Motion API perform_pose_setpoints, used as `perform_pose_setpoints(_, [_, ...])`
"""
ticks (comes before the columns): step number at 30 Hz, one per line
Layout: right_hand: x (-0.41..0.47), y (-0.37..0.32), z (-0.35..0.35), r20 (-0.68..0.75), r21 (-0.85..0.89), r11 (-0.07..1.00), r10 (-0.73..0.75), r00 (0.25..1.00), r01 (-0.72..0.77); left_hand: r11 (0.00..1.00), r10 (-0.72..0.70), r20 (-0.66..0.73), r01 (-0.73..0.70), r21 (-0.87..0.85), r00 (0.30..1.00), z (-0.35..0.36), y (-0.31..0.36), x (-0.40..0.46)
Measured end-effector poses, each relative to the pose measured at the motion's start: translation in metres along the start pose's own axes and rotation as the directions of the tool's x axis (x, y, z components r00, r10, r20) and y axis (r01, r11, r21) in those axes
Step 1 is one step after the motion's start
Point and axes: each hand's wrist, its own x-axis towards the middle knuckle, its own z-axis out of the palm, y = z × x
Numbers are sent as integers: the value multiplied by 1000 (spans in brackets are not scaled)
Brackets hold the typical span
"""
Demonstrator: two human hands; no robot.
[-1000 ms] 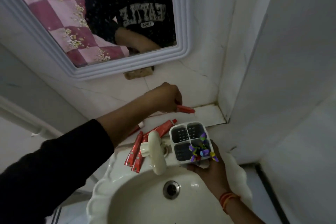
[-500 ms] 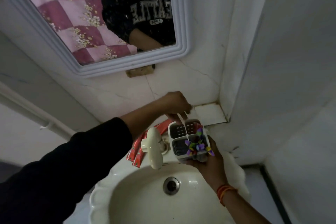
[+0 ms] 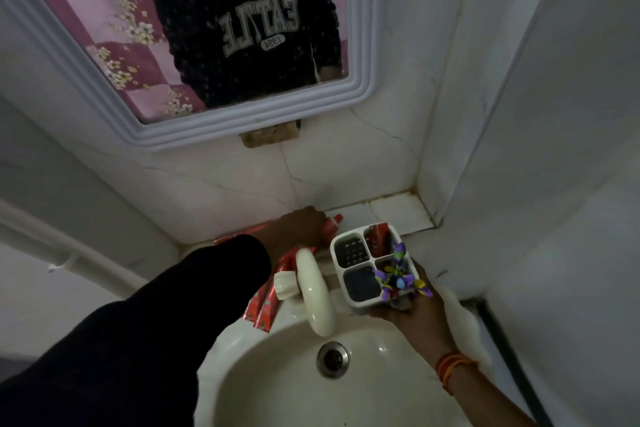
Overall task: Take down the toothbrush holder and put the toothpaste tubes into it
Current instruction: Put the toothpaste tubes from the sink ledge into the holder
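My right hand (image 3: 414, 308) holds the white four-compartment toothbrush holder (image 3: 349, 243) from below, above the sink's back rim. One red toothpaste tube (image 3: 378, 236) stands in its far right compartment, and purple and yellow toothbrush ends (image 3: 398, 279) stick out of the near right one. My left hand (image 3: 301, 227) rests on the tiled ledge just left of the holder, closed around another red tube (image 3: 332, 222) whose cap pokes out to the right. More red tubes (image 3: 263, 307) lie on the sink rim beside the tap, partly hidden by my left sleeve.
A cream tap (image 3: 313, 291) juts over the white basin (image 3: 277, 374), close to the holder's left side. A framed mirror (image 3: 242, 128) hangs above the ledge. Tiled walls form a corner (image 3: 420, 184) on the right.
The tube my left hand carried now stands in the holder's far right compartment. The hand has gone back left to the ledge and closed on another red tube. The holder stayed put.
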Motion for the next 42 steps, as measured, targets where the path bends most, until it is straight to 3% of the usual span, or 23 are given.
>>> perform_pose_setpoints(3, [-2,2,0,-25,-64,998,-23,999,22,993,34,-125,-48,-110,992,-7,1,-4])
perform_pose_setpoints(7, [-4,-1,0,-26,-73,997,-30,999,28,946,157,-260,-221,-238,953,-53,27,-25])
perform_pose_setpoints(10, [-3,0,0,-20,24,1000,-2,1000,2,958,283,-139,-287,-13,949,-104,54,-49])
perform_pose_setpoints(13, [-3,-4,2,-15,125,991,52,999,-50,901,289,67,-295,320,955,-136,92,-72])
perform_pose_setpoints(16, [-5,-5,-1,-2,104,994,42,999,-42,807,259,92,-267,527,962,-131,131,-80])
perform_pose_setpoints(18, [-6,-6,-1,-3,90,995,44,999,-44,794,238,85,-244,556,968,-117,150,-79])
perform_pose_setpoints(23, [-5,-3,2,-35,28,1000,1,999,0,910,290,8,-278,308,957,-107,152,-69])
perform_pose_setpoints(26, [-3,3,0,-25,50,998,25,999,-24,983,153,-4,-152,-102,988,-110,119,-70])
perform_pose_setpoints(29, [-4,1,4,-30,8,1000,8,1000,-8,848,20,-14,-24,-530,1000,-103,70,-84])
perform_pose_setpoints(31, [-4,-1,4,-40,-2,1000,-12,999,12,751,-107,-56,43,-659,993,-89,39,-91])
perform_pose_setpoints(33, [-2,3,2,-54,-23,999,-29,998,28,735,-237,-67,134,-664,969,-71,10,-96])
perform_pose_setpoints(34, [-1,9,1,-60,-47,998,-32,998,29,776,-284,-57,194,-601,957,-60,-3,-99])
perform_pose_setpoints(36, [0,12,-1,-49,-115,993,-32,998,26,881,-327,-46,287,-375,944,-37,-25,-108])
perform_pose_setpoints(38, [0,12,-1,-56,-168,986,-31,998,21,948,-291,-36,284,-144,956,-8,-38,-116])
perform_pose_setpoints(42, [0,11,2,-62,-188,982,-42,997,30,933,-352,-81,342,-113,933,41,-56,-115])
